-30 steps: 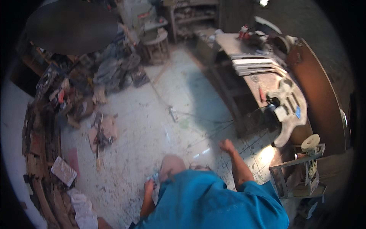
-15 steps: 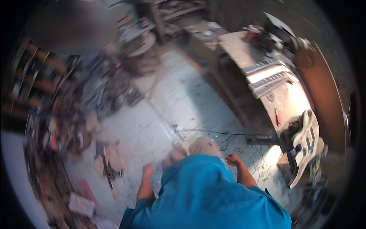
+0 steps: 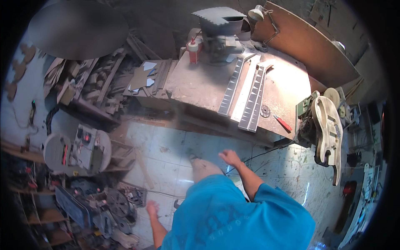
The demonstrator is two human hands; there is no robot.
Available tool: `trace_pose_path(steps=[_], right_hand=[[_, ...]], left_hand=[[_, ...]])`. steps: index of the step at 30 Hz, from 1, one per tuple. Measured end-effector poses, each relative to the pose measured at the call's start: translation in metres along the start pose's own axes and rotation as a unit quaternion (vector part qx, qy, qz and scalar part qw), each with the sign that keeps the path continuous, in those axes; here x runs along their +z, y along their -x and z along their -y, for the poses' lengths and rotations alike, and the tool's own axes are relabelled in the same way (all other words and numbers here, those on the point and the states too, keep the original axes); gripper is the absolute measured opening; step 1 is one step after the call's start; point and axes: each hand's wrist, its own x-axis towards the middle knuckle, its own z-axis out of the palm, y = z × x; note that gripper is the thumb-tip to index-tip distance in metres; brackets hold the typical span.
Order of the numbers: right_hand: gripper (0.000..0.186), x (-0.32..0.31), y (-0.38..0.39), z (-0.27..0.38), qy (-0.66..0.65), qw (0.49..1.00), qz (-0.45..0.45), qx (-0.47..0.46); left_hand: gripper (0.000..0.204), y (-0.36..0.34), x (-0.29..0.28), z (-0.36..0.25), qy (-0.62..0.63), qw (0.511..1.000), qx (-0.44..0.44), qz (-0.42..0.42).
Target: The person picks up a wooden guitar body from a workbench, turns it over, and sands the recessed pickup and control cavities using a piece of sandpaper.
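My left hand (image 3: 152, 209) hangs low beside the blue shirt, fingers loosely apart, empty. My right hand (image 3: 228, 157) is out over the tiled floor in front of the workbench, empty, fingers slightly bent and apart. On the workbench (image 3: 196, 87) lie long fretted necks (image 3: 253, 100) with pale strips, a small dark disc (image 3: 265, 111) and a red-handled tool (image 3: 283, 124). A red bottle (image 3: 193, 54) stands near a dark machine (image 3: 216, 50) at the back. A pale guitar body (image 3: 328, 129) is propped at the bench's right end, beside a green machine.
A round stool (image 3: 58, 154) with tools stands at the left, above piled machinery (image 3: 116, 204) and shelves (image 3: 46, 216). Wood offcuts (image 3: 89, 83) fill the upper left. A curved brown panel (image 3: 304, 41) and a lamp (image 3: 257, 12) back the bench. Cables cross the floor (image 3: 162, 158).
My view has turned to the right and come nearer the workbench, which now spans the upper middle instead of the right side. My right hand has swung forward and higher in the picture.
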Motion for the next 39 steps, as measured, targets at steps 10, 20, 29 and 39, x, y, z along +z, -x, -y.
trace_pose_path(steps=[10, 20, 29, 39], right_hand=[[0.039, -0.099, -0.168, 0.175, 0.287, 0.916, -0.260, -0.101], [0.034, -0.109, -0.248, 0.146, 0.242, 0.918, -0.259, 0.177], [0.055, -0.106, -0.245, 0.096, 0.200, 0.911, -0.339, 0.123], [0.043, -0.132, -0.283, 0.079, 0.434, 0.870, -0.185, 0.145]], left_hand=[[0.036, -0.040, 0.094, -0.074, -0.245, 0.947, -0.140, 0.154], [0.037, -0.207, 0.142, -0.270, -0.256, 0.954, -0.002, 0.156], [0.036, -0.244, 0.209, -0.460, -0.252, 0.927, 0.240, 0.138], [0.026, -0.264, 0.166, -0.654, 0.023, 0.921, 0.388, -0.032]])
